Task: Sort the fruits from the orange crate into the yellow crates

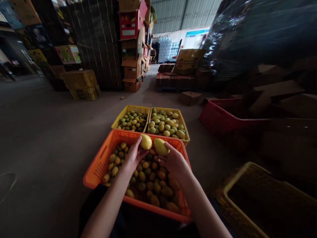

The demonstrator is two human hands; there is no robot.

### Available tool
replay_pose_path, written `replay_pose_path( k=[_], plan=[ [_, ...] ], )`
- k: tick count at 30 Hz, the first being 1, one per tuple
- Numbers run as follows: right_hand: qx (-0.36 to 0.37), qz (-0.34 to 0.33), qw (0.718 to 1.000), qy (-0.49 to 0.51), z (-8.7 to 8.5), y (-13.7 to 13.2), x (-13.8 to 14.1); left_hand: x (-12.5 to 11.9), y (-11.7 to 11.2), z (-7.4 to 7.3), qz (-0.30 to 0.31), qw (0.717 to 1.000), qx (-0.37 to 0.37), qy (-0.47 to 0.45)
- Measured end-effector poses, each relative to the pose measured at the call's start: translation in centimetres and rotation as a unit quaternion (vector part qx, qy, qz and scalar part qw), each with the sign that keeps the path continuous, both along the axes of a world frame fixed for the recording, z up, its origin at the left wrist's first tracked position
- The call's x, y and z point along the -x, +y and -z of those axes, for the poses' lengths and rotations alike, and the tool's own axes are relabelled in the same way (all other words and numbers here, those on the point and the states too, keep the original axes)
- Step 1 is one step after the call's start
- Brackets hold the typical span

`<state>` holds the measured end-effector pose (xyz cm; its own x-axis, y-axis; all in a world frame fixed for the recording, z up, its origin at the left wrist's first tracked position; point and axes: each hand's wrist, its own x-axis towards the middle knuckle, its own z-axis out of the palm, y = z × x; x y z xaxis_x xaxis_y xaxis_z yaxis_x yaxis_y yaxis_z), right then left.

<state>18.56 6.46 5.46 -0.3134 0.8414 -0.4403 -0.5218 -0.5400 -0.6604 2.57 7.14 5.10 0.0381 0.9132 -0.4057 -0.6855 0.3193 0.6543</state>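
Note:
My left hand (135, 154) is closed around a yellow mango (146, 142), thumb on its near side. Beside it, my right hand (173, 160) grips a second, more elongated yellow-green mango (161, 147). The two fruits are held close together but apart, above an orange plastic crate (99, 165). Inside that crate lie many small green and yellow mangoes (142, 176), partly covered by my forearms. Just beyond it stand two yellow crates, the left one (116, 121) with smaller greenish fruit and the right one (184, 130) with larger yellow-green mangoes.
A yellow crate (237, 175) stands at the lower right, and a red bin (215, 114) holding cardboard sits further back. Stacked cartons (131, 71) and wrapped pallets rise behind. Yellow crates (83, 89) are stacked at the left. One small yellow fruit (122, 98) lies on the floor.

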Motion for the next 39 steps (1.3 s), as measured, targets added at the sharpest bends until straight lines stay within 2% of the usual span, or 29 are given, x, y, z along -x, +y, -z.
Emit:
replay_pose_path(
  k=[6,12,19,24,29,32,35,37,39],
  plan=[
    [0.014,-0.007,1.0,-0.004,-0.2,-0.2,0.5,-0.2,0.0,0.2,0.001,1.0,0.01,0.028],
    [0.029,-0.022,0.999,-0.005,-0.4,-0.2,0.5,0.0,0.2,0.8,0.015,1.0,0.002,0.016],
    [0.032,-0.029,0.999,-0.001,-0.4,-0.3,0.4,-0.3,0.0,0.3,0.003,1.0,0.02,0.012],
    [0.021,-0.027,0.999,0.007,-0.2,-0.2,0.3,-0.2,0.1,0.5,0.006,1.0,0.011,0.009],
    [0.01,-0.023,1.0,0.01,-0.1,-0.3,0.1,0.0,0.0,1.0,0.012,1.0,-0.023,-0.004],
    [-0.043,0.021,0.999,-0.011,0.0,-0.5,0.2,-0.1,-0.2,1.0,0.008,0.995,-0.094,0.023],
    [-0.137,0.119,0.979,-0.092,0.1,-0.8,0.5,-0.3,-0.4,0.7,-0.062,0.966,-0.205,0.144],
    [-0.204,0.174,0.952,-0.151,0.2,-1.0,0.7,-0.4,-0.7,0.5,-0.102,0.925,-0.281,0.233],
    [-0.27,0.211,0.919,-0.192,0.3,-1.1,0.8,-0.4,-1.0,0.5,-0.114,0.882,-0.341,0.305]
  ],
)
